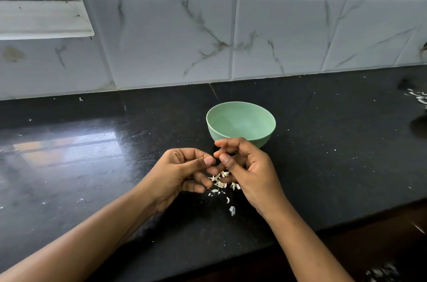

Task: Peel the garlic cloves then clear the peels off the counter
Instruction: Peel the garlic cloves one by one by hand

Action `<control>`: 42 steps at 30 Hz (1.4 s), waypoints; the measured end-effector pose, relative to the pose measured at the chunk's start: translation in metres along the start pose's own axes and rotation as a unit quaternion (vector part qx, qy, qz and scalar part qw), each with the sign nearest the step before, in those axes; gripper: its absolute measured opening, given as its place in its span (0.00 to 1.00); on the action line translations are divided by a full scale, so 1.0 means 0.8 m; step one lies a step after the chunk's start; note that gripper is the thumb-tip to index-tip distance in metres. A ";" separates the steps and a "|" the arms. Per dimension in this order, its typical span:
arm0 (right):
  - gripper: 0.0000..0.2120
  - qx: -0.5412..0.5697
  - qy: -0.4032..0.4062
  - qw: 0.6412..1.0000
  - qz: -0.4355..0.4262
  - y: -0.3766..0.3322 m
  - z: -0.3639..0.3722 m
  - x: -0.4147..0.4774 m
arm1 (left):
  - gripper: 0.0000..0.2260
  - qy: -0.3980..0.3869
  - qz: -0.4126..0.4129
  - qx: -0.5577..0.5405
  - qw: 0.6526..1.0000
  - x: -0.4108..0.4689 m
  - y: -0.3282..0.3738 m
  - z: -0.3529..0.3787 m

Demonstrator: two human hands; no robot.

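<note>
My two hands meet fingertip to fingertip above the black counter [323, 154], just in front of a pale green bowl [241, 123]. My right hand [249, 171] has its fingers curled round a garlic clove that is almost wholly hidden. My left hand [184, 171] has its thumb against its forefinger and pinches at the same clove. A small heap of white garlic peels [219, 182] lies on the counter under the hands. Two looser flakes [231, 210] lie nearer to me. The bowl looks empty inside.
A marble-tiled wall [231, 39] backs the counter, with a window sill [46, 27] at the upper left. More peels [418, 97] lie at the far right edge. Tiny white specks dot the counter. The counter's front edge [346, 224] runs down to the right.
</note>
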State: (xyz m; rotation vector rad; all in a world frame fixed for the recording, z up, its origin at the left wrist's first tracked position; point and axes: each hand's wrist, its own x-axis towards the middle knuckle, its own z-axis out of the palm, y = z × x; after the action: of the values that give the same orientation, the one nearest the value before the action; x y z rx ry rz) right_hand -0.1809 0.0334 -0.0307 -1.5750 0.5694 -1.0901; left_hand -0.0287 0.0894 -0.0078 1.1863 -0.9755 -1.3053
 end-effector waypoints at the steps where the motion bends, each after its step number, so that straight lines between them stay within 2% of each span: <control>1: 0.12 -0.002 -0.003 1.000 -0.003 -0.001 0.000 0.000 | 0.06 -0.002 -0.001 0.002 1.000 0.000 0.000 -0.001; 8: 0.14 -0.019 -0.002 1.000 -0.016 0.001 -0.001 0.001 | 0.08 -0.013 -0.006 -0.002 1.000 0.000 -0.002 -0.001; 14: 0.14 -0.062 0.007 0.998 -0.033 0.002 -0.003 0.000 | 0.08 -0.032 -0.003 0.007 0.999 -0.002 -0.003 0.001; 22: 0.16 -0.140 0.014 0.988 -0.069 -0.001 0.004 -0.002 | 0.08 -0.020 0.002 0.050 0.999 0.000 -0.007 -0.001; 32: 0.19 -0.140 0.050 0.986 -0.081 0.001 -0.001 -0.004 | 0.07 -0.043 -0.007 0.039 0.998 0.001 -0.005 -0.002; 38: 0.22 -0.098 0.107 0.985 -0.098 -0.007 -0.004 -0.005 | 0.13 -0.033 0.005 0.061 0.998 -0.002 -0.003 -0.001; 42: 0.22 -0.052 0.127 0.989 -0.057 -0.003 -0.011 -0.001 | 0.11 -0.007 0.011 0.096 0.995 -0.001 -0.004 -0.004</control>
State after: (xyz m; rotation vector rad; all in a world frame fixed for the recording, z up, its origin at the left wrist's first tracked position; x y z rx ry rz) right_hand -0.1891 0.0303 -0.0287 -1.5849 0.7244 -1.3791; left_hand -0.0265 0.0910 -0.0112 1.3088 -1.1412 -1.2247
